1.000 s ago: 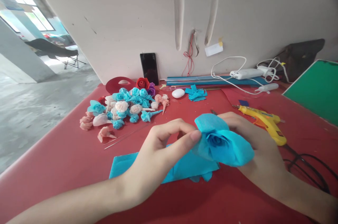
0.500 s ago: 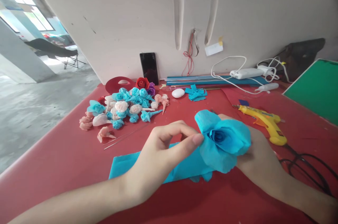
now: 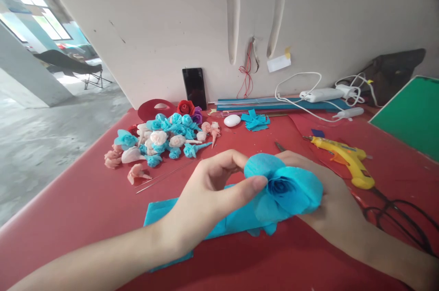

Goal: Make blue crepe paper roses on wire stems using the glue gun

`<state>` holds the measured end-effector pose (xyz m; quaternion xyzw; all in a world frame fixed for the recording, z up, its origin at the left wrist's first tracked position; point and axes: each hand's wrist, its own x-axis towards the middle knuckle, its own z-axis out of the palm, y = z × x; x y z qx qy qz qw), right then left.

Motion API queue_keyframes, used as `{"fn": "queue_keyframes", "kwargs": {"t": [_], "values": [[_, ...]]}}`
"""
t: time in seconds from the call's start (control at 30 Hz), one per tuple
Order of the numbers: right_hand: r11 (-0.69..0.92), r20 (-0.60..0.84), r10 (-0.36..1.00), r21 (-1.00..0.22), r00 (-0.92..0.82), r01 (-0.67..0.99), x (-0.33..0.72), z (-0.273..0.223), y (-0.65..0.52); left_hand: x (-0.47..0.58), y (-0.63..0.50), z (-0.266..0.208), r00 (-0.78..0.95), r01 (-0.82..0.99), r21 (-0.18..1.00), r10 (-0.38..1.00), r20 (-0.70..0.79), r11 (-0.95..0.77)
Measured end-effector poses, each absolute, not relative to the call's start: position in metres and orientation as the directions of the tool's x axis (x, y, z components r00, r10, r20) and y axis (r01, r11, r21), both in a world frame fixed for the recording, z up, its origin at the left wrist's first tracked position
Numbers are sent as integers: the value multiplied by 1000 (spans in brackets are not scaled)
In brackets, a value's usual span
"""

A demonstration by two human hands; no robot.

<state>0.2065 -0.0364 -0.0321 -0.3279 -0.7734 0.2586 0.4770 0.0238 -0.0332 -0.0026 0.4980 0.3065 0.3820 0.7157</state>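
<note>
A blue paper flower (image 3: 291,190) with a tightly rolled dark centre is held above the red table, its face turned toward me. My left hand (image 3: 219,190) pinches one of its petals at the left side, thumb in front and forefinger behind. From behind and to the right, my right hand (image 3: 329,195) grips the flower's base; its fingertips are mostly hidden by the petals. Beneath both hands lies a folded strip of blue crepe paper (image 3: 219,229), with small blue scraps at its near edge.
Several blue, white and pink paper flowers (image 3: 158,137) are heaped at the back left. A yellow glue gun (image 3: 353,158) with a black cord lies at right. Behind are a phone (image 3: 194,88), a white egg-shaped object (image 3: 232,120), blue paper pieces (image 3: 255,121) and a white power strip (image 3: 320,94).
My left thumb and forefinger have moved further onto the upper left petal, which now folds toward the centre. The flower has turned slightly and shifted a little left.
</note>
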Motion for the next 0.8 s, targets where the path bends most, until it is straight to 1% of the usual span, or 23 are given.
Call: {"fn": "queue_keyframes", "kwargs": {"t": [0.47,0.67,0.8], "values": [[657,573,752,-688,-327,308,208,-33,-35,20,-35,-4,576,-247,926,812,-96,285],[677,587,735,-660,-340,326,210,-31,-36,22,-35,1,583,-243,944,812,-41,222],[707,601,707,-627,-374,328,210,-32,-37,22,-34,1,527,-185,971,849,-34,153]]}}
